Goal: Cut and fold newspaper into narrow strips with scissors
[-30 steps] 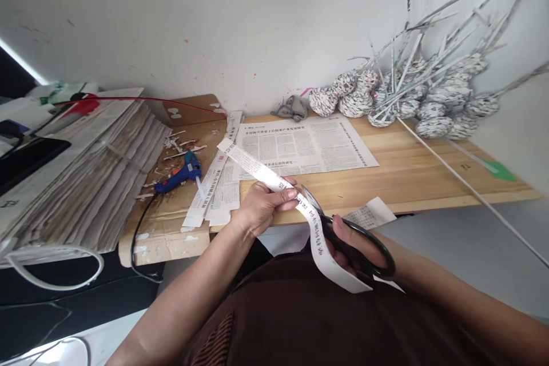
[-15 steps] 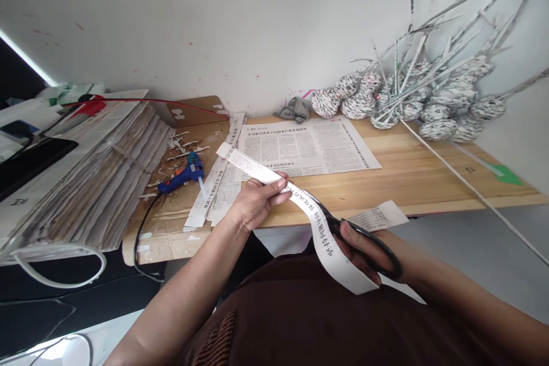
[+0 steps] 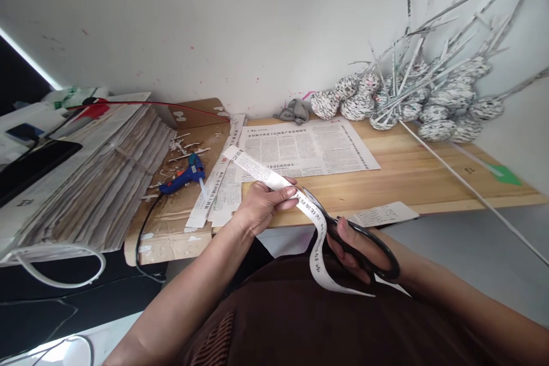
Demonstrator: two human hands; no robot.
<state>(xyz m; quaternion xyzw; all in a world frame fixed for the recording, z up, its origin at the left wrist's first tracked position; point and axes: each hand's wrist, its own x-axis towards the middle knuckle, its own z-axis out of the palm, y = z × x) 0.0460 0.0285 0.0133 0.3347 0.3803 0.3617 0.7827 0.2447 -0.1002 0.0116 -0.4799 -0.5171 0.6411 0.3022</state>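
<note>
Swinging more edge-on since the earlier frame, the loose lower end of the printed paper strip (image 3: 253,168) curls more narrowly over the dark clothing at lower centre. The wooden tabletop (image 3: 433,174) spans the centre and right, with a tall stack of newspapers (image 3: 115,177) at left and woven paper bundles (image 3: 360,105) at upper right. A newspaper sheet (image 3: 300,146) lies flat at centre.

The strip runs diagonally across the centre, its upper end over the sheet. It looks light and limp: the upper part stays fairly straight, while the lower part bends under its own weight. It would probably crease or tear easily, so a flat pinch near the cutting place should steady it best. The left hand (image 3: 259,206) grips it this way, between thumb and fingers.

The right hand (image 3: 354,246) is closed around the black handles of the scissors (image 3: 388,257), which look stiff and heavier, best held by those loops. Their blades meet the strip; how far they are apart, I cannot tell. A blue glue gun (image 3: 182,178) lies at left.
</note>
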